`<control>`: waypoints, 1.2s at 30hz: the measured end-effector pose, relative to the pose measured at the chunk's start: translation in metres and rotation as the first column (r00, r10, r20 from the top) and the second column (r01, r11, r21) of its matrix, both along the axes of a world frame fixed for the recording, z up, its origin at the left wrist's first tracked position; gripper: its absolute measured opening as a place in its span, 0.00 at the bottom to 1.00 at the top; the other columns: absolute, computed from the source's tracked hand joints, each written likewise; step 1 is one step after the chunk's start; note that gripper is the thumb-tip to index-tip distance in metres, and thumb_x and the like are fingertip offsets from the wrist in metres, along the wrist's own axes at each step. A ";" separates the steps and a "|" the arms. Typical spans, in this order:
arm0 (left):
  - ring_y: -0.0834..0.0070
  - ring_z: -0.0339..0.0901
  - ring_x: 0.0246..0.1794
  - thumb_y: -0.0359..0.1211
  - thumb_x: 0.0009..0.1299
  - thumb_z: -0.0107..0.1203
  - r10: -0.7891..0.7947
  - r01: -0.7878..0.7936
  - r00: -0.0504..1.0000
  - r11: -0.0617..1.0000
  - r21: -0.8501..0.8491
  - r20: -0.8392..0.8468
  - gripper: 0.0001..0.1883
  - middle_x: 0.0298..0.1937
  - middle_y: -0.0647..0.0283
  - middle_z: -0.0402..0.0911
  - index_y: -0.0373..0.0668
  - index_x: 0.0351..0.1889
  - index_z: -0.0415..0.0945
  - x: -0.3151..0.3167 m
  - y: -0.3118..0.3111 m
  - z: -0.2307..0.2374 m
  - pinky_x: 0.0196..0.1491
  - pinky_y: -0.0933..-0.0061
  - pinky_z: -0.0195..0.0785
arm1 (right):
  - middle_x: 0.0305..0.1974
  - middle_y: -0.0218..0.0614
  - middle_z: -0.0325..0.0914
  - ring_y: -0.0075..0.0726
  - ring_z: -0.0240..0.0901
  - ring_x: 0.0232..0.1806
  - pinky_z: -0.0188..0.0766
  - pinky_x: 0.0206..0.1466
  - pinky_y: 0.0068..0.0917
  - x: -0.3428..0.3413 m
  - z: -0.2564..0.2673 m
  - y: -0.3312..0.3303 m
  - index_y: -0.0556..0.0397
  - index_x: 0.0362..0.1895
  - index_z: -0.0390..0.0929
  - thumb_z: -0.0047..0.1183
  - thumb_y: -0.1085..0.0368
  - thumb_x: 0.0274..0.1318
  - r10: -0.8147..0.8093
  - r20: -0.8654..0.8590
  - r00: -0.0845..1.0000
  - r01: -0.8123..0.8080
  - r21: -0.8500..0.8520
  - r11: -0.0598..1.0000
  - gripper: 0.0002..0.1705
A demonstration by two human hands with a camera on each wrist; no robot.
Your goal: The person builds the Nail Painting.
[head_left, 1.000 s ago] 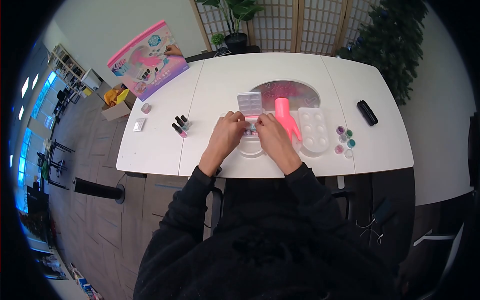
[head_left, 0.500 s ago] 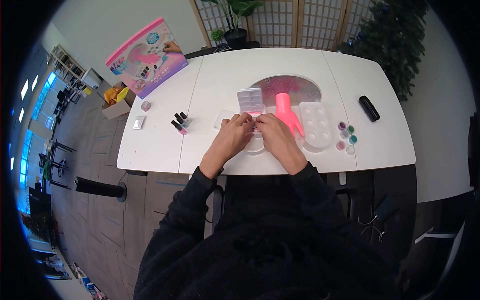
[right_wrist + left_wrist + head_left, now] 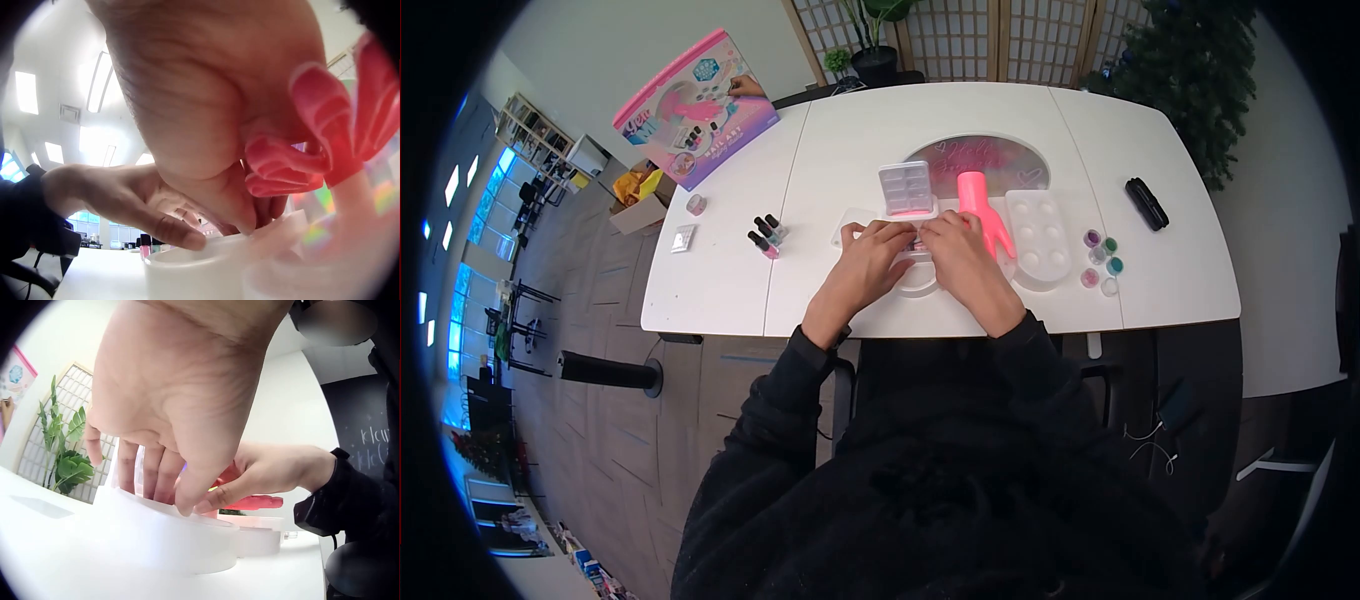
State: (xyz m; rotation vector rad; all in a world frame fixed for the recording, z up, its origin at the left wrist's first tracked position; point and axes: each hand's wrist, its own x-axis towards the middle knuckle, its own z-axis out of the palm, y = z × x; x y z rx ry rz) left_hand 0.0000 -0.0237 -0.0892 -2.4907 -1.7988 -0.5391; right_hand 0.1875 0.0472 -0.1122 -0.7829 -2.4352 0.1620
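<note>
White tabletop (image 3: 700, 290) supports a small plastic case with a raised, clear compartmented lid (image 3: 906, 187). Left hand (image 3: 868, 262): palm down, fingers extended toward the case, thumb spread apart. Right hand (image 3: 967, 262): angled inward, fingertips lowered at the case; any pinch cannot be determined. Pink plastic hand model (image 3: 971, 190): beside the right hand.

Backed by pale wall (image 3: 630, 45) and lattice screen (image 3: 950, 40); floored in carpet (image 3: 610, 325); furnished with white table (image 3: 850, 130), bookshelf (image 3: 540, 132); lit by windows (image 3: 466, 275), ceiling panels (image 3: 27, 94).
</note>
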 end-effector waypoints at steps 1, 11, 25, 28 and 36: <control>0.65 0.73 0.65 0.34 0.71 0.65 -0.003 0.003 1.000 1.000 -0.018 -0.001 0.20 0.66 0.65 0.80 0.43 0.61 0.80 0.000 0.002 0.001 0.65 0.46 0.57 | 0.48 0.38 0.83 0.43 0.73 0.60 0.62 0.70 0.48 0.002 0.001 0.000 0.60 0.42 0.86 0.56 0.79 0.50 0.001 -0.001 1.000 -0.001 -0.002 1.000 0.14; 0.63 0.72 0.66 0.31 0.71 0.63 -0.006 0.005 1.000 0.999 -0.047 -0.023 0.24 0.67 0.62 0.78 0.44 0.65 0.76 0.000 0.007 -0.001 0.63 0.47 0.58 | 0.55 0.44 0.79 0.47 0.69 0.65 0.60 0.73 0.49 0.002 -0.005 -0.008 0.66 0.45 0.85 0.55 0.79 0.52 0.016 0.001 1.000 -0.016 0.104 0.994 0.15; 0.61 0.64 0.75 0.39 0.72 0.65 -0.027 0.021 0.995 0.997 -0.069 -0.100 0.32 0.76 0.61 0.66 0.42 0.72 0.68 0.004 0.000 -0.008 0.68 0.45 0.58 | 0.55 0.48 0.75 0.54 0.67 0.63 0.59 0.74 0.46 0.003 -0.008 -0.004 0.70 0.51 0.81 0.55 0.81 0.52 0.015 -0.043 0.999 -0.011 0.081 0.997 0.20; 0.61 0.63 0.75 0.38 0.71 0.65 -0.017 0.008 0.995 0.996 -0.090 -0.102 0.33 0.77 0.62 0.65 0.42 0.73 0.68 0.006 0.000 -0.008 0.67 0.45 0.58 | 0.56 0.49 0.75 0.54 0.67 0.64 0.58 0.75 0.47 0.003 -0.011 -0.004 0.71 0.51 0.81 0.56 0.80 0.52 0.023 -0.060 0.998 -0.019 0.068 0.997 0.20; 0.59 0.62 0.76 0.36 0.72 0.63 -0.028 0.024 0.998 0.997 -0.074 -0.055 0.32 0.77 0.62 0.63 0.43 0.73 0.67 0.004 0.000 -0.016 0.66 0.44 0.58 | 0.55 0.49 0.77 0.52 0.67 0.66 0.57 0.76 0.48 0.006 -0.005 -0.007 0.72 0.52 0.81 0.57 0.78 0.51 0.010 -0.017 1.000 -0.008 0.075 0.997 0.22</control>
